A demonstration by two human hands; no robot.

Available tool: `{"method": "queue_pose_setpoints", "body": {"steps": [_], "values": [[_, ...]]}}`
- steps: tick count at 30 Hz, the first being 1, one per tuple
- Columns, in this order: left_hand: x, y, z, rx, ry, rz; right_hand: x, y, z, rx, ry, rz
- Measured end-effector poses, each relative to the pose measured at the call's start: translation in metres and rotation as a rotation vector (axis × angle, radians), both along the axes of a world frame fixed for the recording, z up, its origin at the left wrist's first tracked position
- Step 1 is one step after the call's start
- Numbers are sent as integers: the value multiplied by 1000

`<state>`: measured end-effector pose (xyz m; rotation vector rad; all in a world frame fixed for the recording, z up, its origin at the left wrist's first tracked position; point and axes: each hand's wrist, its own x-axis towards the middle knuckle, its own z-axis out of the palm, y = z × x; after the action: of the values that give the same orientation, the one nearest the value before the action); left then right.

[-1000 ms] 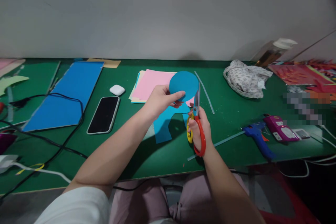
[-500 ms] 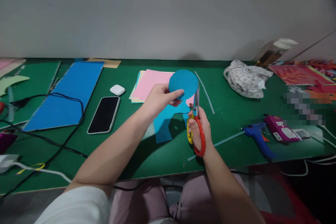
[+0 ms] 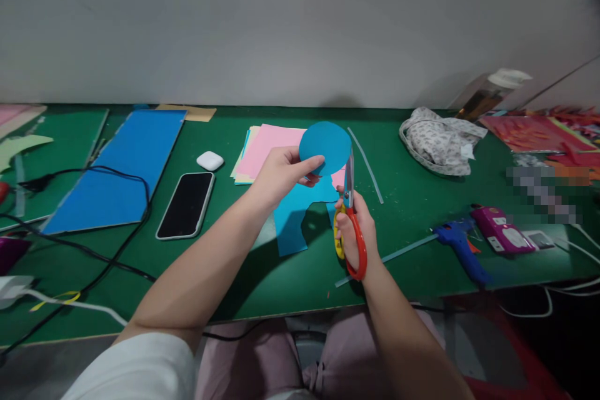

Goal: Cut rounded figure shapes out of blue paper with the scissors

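Observation:
A round blue paper disc (image 3: pixel 325 145) is pinched at its lower left edge by my left hand (image 3: pixel 288 169), thumb on top. My right hand (image 3: pixel 363 225) grips scissors (image 3: pixel 357 244) with one red and one yellow handle. Their blades point up along the disc's right edge; whether they touch it I cannot tell. Below the disc lies a blue paper offcut (image 3: pixel 291 228) with curved edges. Behind my left hand rests a stack of coloured paper (image 3: pixel 269 144), pink on top.
On the left are a phone (image 3: pixel 186 206), a white earbud case (image 3: pixel 210 161), a blue board (image 3: pixel 122 169) and black cables. To the right lie a blue glue gun (image 3: pixel 462 250), clear glue sticks (image 3: pixel 365 165), a patterned cloth (image 3: pixel 435 140) and a bottle (image 3: pixel 490 94). A wall stands behind.
My left hand and the disc have shifted slightly up and to the left. The right hand with the scissors has barely moved.

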<state>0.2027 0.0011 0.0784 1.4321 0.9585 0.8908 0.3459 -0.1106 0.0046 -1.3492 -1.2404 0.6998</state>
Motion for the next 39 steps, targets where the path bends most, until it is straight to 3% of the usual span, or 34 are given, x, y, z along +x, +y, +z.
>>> {"method": "queue_pose_setpoints", "body": {"steps": [19, 27, 34, 39], "values": [[-3, 2, 6, 10, -26, 44, -2, -2, 4, -58, 75, 22], [8, -4, -8, -118, -227, 49, -8, -4, 5, -84, 54, 39], [11, -8, -7, -18, -168, 103, -7, -2, 0, -30, 90, 107], [7, -6, -3, 45, -59, 34, -5, -1, -2, -34, 119, 125]]}}
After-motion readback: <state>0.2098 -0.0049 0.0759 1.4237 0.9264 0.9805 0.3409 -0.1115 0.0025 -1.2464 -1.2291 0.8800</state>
